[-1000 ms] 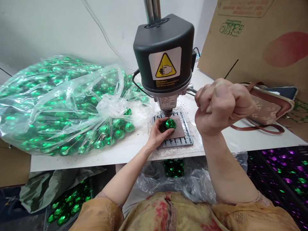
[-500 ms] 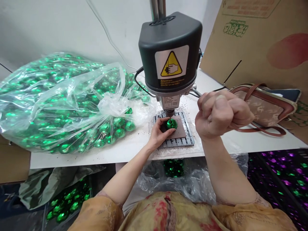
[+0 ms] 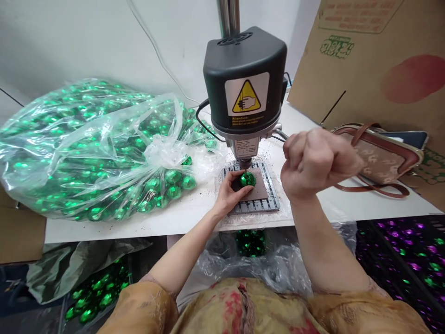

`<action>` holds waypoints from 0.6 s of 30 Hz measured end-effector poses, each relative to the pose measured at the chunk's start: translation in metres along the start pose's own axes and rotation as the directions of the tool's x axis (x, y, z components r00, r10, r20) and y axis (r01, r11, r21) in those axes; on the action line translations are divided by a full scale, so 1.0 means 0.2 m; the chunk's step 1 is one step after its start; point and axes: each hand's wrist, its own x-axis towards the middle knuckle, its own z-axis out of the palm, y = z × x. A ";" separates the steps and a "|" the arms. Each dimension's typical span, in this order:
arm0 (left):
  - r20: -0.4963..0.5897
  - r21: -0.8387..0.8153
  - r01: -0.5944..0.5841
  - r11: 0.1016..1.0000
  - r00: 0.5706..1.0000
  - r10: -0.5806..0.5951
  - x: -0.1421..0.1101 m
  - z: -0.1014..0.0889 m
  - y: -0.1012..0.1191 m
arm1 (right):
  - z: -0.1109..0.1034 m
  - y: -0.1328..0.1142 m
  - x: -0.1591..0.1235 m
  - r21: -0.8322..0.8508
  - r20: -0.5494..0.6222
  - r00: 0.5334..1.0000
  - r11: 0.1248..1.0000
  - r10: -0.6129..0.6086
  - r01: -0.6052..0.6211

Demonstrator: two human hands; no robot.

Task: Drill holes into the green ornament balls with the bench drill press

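Note:
A small bench drill press [image 3: 246, 88] with a dark head and a yellow warning label stands on the white table [image 3: 174, 218]. Under its bit sits a shiny green faceted bead [image 3: 246, 179] on a brown pad [image 3: 260, 185] over the ribbed base plate [image 3: 273, 199]. My left hand [image 3: 229, 192] pinches that bead and holds it in place. My right hand [image 3: 318, 162] is a closed fist around the press's feed lever [image 3: 281, 134], of which only a short metal part shows.
A big clear plastic bag of green beads [image 3: 93, 148] lies at the left. A brown purse [image 3: 382, 157] and a cardboard box [image 3: 375, 60] are at the right. Below the table are more green beads [image 3: 250, 242] in plastic and purple beads [image 3: 410, 250].
My right fist on the lever has dropped lower, and the press head has come down slightly. My left hand and the bead have stayed put.

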 end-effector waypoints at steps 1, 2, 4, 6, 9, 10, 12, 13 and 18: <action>-0.008 0.002 -0.002 1.000 1.000 0.002 0.00 0.00 0.01 | 0.02 -0.01 0.04 -0.033 -0.014 0.997 0.996 0.081 -0.082; -0.026 0.010 -0.007 1.000 1.000 0.008 0.00 0.01 0.02 | 0.05 -0.02 0.07 -0.047 -0.028 0.987 0.986 0.157 -0.158; -0.096 0.064 -0.028 0.998 0.995 0.034 -0.03 0.01 0.05 | 0.09 -0.03 0.15 -0.061 -0.029 0.981 0.980 0.190 -0.192; -0.168 0.170 -0.063 0.983 0.982 0.092 -0.10 0.02 0.10 | 0.12 -0.04 0.20 -0.064 0.002 0.972 0.970 0.234 -0.234; -0.010 0.290 -0.231 0.929 0.970 0.244 -0.29 0.05 0.17 | 0.13 -0.04 0.22 -0.098 0.020 0.964 0.960 0.266 -0.263; 0.124 0.302 -0.322 0.897 0.946 0.298 -0.36 0.05 0.18 | 0.13 -0.04 0.21 -0.100 0.022 0.965 0.961 0.263 -0.259; 0.381 0.300 -0.496 0.815 0.845 0.375 -0.47 0.06 0.18 | 0.12 -0.04 0.20 -0.074 0.033 0.969 0.968 0.243 -0.240; 0.463 0.298 -0.556 0.776 0.795 0.392 -0.50 0.05 0.18 | 0.12 -0.04 0.20 -0.056 0.035 0.973 0.973 0.228 -0.226; 0.158 0.490 -0.395 0.777 0.917 0.367 -0.23 -0.18 0.17 | 0.11 -0.04 0.19 -0.018 0.022 0.978 0.978 0.210 -0.209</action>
